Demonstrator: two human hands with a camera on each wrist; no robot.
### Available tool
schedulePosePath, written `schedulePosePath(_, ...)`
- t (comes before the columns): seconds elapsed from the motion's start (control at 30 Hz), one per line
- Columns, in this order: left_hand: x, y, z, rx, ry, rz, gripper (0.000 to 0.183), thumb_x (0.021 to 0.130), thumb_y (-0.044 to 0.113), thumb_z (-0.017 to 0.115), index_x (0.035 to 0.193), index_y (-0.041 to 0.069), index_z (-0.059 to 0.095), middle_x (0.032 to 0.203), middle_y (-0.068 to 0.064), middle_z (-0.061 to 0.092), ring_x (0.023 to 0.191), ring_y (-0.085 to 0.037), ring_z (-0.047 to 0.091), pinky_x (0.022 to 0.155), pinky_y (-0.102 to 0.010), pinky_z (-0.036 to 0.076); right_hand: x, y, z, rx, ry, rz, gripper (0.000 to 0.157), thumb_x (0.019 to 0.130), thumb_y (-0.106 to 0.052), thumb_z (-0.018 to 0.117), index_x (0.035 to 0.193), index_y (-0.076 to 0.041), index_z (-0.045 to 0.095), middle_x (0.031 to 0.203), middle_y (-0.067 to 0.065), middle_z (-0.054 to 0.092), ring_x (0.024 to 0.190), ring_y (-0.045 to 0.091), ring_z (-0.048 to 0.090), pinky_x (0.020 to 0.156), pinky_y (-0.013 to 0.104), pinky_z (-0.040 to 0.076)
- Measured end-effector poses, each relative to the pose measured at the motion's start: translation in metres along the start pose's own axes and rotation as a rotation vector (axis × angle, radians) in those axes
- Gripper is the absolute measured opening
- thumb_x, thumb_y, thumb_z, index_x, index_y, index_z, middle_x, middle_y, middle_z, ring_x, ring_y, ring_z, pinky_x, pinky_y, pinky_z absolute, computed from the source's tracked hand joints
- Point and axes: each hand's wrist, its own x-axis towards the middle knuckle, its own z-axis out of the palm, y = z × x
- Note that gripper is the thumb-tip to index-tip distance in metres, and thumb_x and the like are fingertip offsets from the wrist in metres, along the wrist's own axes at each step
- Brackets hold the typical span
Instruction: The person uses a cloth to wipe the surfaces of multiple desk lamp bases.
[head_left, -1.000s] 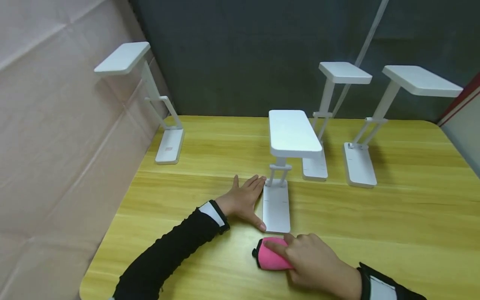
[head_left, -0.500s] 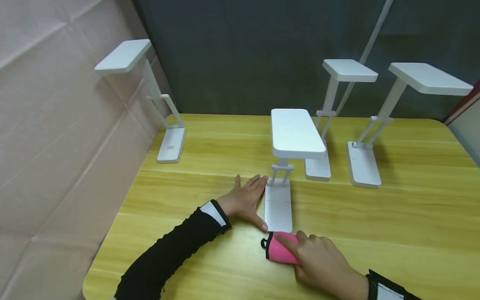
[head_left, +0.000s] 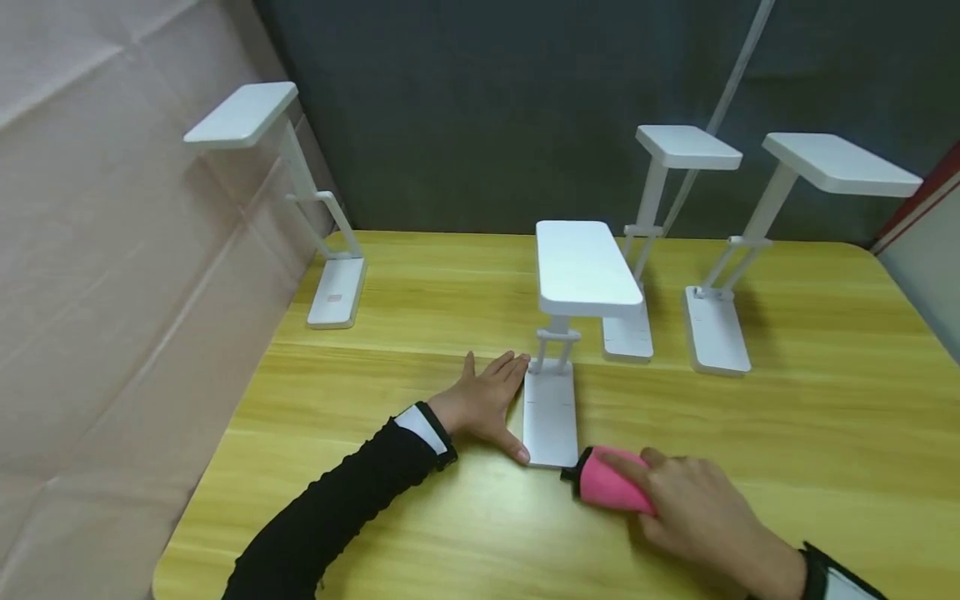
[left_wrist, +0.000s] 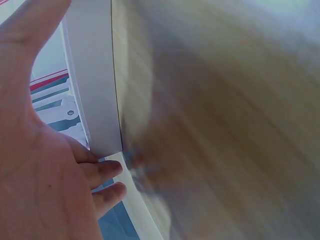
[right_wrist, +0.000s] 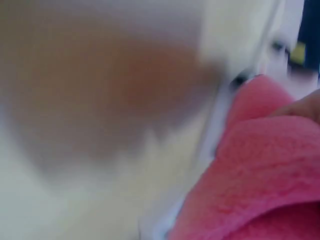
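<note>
A white folding desk lamp (head_left: 551, 421) stands at the middle of the table, its flat head (head_left: 588, 267) unfolded above the base. Against the left side of its base lies my left hand (head_left: 487, 404), fingers and thumb spread; in the left wrist view its fingertips are by the corner of the white base (left_wrist: 95, 85). My right hand (head_left: 697, 512) grips a folded pink cloth (head_left: 611, 481) with black trim, index finger laid along it. The cloth is just beyond the front right corner of the base. Up close in the right wrist view, the pink cloth (right_wrist: 260, 170) looks fluffy.
Two similar white lamps (head_left: 626, 333) (head_left: 716, 333) stand behind to the right, and another lamp (head_left: 336, 292) stands at the back left by a pale fabric wall (head_left: 112, 292). A dark panel (head_left: 450, 117) rises behind the wooden table (head_left: 420, 525).
My right hand has moved the pink cloth rightward along the front edge of the lamp base, to its front right corner. My left hand has stayed beside the base.
</note>
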Motion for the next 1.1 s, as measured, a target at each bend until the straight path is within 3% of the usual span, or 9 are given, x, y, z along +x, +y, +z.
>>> schedulePosePath(0.17,0.0,0.001,0.0,0.008,-0.008,-0.012,0.135,0.052,0.08,0.062,0.141,0.007,-0.008,0.15,-0.008,-0.002,0.135,-0.021,-0.006,0.098,-0.068,-0.003,0.028,0.032,-0.013,0.061,0.078,-0.032,0.071,0.062,-0.017,0.068,0.128,-0.027,0.047,0.075,0.0,0.054,0.048,0.004,0.031,0.041,0.021,0.028)
schedulePosePath(0.37,0.003,0.003,0.0,0.005,-0.015,-0.008,0.135,0.051,0.079,0.063,0.141,0.007,-0.007,0.15,-0.007,-0.001,0.135,-0.021,-0.005,0.098,-0.067,-0.003,0.073,0.041,0.01,0.155,0.037,-0.084,0.062,0.069,-0.015,0.062,0.129,-0.027,0.046,0.085,0.004,0.059,0.046,0.004,0.033,0.041,0.02,0.031)
schedulePosePath(0.5,0.003,0.003,0.0,0.006,-0.014,-0.019,0.135,0.051,0.08,0.063,0.141,0.008,-0.007,0.15,-0.007,0.0,0.135,-0.02,-0.005,0.099,-0.067,-0.003,0.085,0.042,0.022,0.169,0.035,-0.076,0.061,0.069,-0.014,0.059,0.127,-0.027,0.047,0.089,0.005,0.061,0.047,0.005,0.034,0.04,0.021,0.031)
schedulePosePath(0.73,0.001,0.002,-0.001,0.031,-0.013,-0.019,0.135,0.051,0.081,0.061,0.141,0.008,-0.01,0.15,-0.008,-0.002,0.135,-0.021,-0.006,0.098,-0.067,-0.003,0.063,0.03,0.03,0.166,0.084,-0.11,0.064,0.066,-0.02,0.063,0.128,-0.028,0.048,0.073,-0.003,0.054,0.046,0.001,0.031,0.041,0.018,0.03)
schedulePosePath(1.1,0.001,0.001,0.0,0.045,-0.028,-0.019,0.135,0.053,0.08,0.061,0.14,0.007,-0.012,0.15,-0.009,-0.003,0.135,-0.022,-0.007,0.098,-0.067,-0.003,0.027,0.006,0.026,0.249,0.006,-0.123,0.07,0.06,-0.017,0.065,0.127,-0.031,0.048,0.08,-0.004,0.059,0.044,-0.002,0.026,0.041,0.018,0.028)
